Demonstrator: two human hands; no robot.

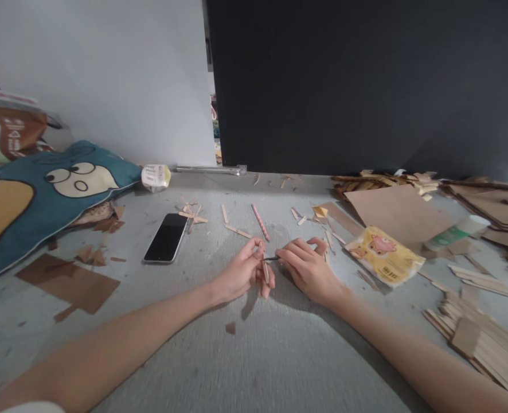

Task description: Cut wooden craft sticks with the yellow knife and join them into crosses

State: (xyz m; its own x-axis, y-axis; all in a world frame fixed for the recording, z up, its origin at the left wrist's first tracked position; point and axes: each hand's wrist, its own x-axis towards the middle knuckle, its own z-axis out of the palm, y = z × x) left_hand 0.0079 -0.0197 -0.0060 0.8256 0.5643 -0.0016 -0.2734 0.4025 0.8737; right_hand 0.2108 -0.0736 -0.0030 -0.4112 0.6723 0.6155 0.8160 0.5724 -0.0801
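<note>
My left hand (pixel 244 269) pinches a small wooden craft stick (pixel 265 272), which points down toward the table between the fingers. My right hand (pixel 308 265) is closed around a thin dark tool (pixel 272 258); its tip reaches the stick at my left fingers. The tool's kind is hard to make out, since the hand covers most of it. Just beyond the hands lies a pink and white striped stick (pixel 260 222). Left of that, flat wooden sticks (pixel 237 230) rest on the table in an angled line.
A black phone (pixel 166 238) lies to the left, with crossed wooden sticks (pixel 194 216) at its top corner. Brown cardboard (pixel 71 281) and a blue cartoon cushion (pixel 86 172) are farther left. On the right are a yellow packet (pixel 384 256), a white-green tube (pixel 458 232) and piled wooden sticks (pixel 473 332).
</note>
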